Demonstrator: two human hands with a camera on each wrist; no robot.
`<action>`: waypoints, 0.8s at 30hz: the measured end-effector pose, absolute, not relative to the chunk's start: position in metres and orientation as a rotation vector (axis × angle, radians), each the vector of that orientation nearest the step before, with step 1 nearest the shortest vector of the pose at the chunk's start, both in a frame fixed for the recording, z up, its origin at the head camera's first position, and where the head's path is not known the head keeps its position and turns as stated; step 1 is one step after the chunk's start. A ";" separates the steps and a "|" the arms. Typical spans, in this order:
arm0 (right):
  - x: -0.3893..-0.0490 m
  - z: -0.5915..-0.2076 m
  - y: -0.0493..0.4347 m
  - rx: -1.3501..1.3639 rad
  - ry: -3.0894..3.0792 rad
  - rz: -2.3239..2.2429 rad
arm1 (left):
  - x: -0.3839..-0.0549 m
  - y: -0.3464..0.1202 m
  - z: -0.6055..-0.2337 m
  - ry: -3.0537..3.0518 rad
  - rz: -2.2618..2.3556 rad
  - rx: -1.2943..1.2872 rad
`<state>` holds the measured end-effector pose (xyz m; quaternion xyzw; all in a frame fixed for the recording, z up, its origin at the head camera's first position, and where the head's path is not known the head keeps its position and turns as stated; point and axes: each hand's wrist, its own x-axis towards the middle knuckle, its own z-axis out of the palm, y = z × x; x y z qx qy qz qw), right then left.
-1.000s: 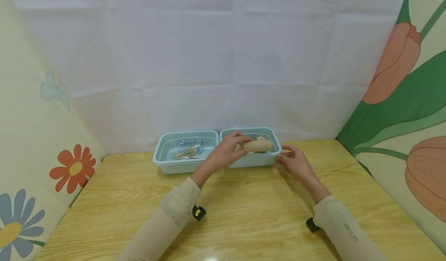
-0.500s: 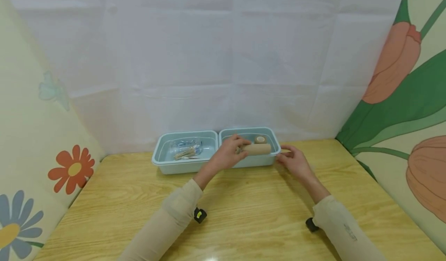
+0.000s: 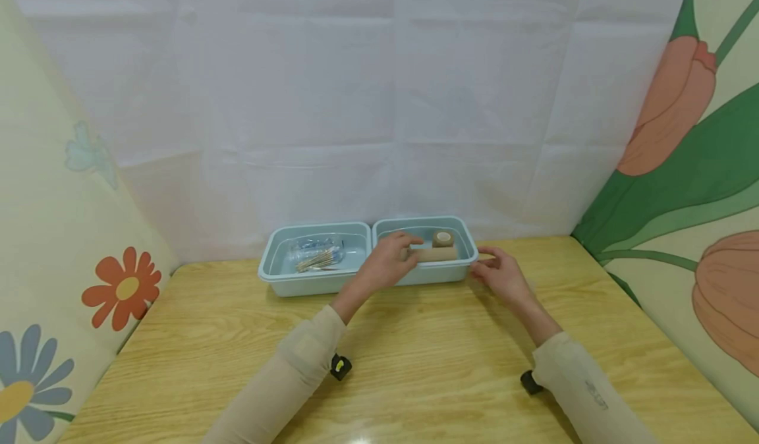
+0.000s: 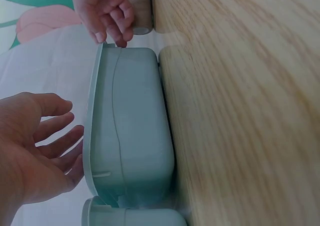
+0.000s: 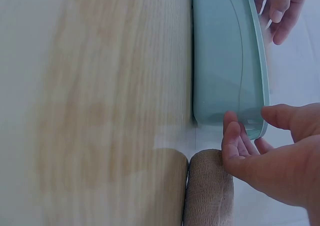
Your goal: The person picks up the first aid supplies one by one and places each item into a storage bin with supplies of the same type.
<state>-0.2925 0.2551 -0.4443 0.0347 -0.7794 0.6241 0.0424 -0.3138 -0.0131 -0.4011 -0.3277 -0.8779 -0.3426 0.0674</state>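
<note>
My left hand (image 3: 388, 256) hovers over the right-hand light blue plastic bin (image 3: 431, 274), fingers loosely spread at the left end of a tan bandage roll (image 3: 437, 253). That roll lies low inside the bin. In the left wrist view the fingers (image 4: 47, 151) dip behind the near rim, and nothing shows between them. At the bin's right end, my right hand (image 3: 503, 274) grips the corner, thumb on the rim and fingers against the outer wall, as the right wrist view shows. A small brown roll with a white core (image 3: 443, 238) stands farther back in the same bin.
A second light blue bin (image 3: 305, 285) adjoins on the left, holding several cotton swabs (image 3: 320, 259) and clear plastic packaging (image 3: 302, 245). Another brown textured roll (image 5: 210, 186) lies on the wooden table (image 3: 415, 358) right of the bin. White cloth hangs behind.
The tan bandage roll has sunk lower into the right bin, uncovering the small roll behind. My left hand has shifted slightly left, its fingers loosened. The right hand keeps its place.
</note>
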 end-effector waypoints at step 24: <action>-0.289 -0.439 0.253 0.093 -2.391 1.921 | -0.314 -0.014 -0.397 -2.649 -1.000 -1.008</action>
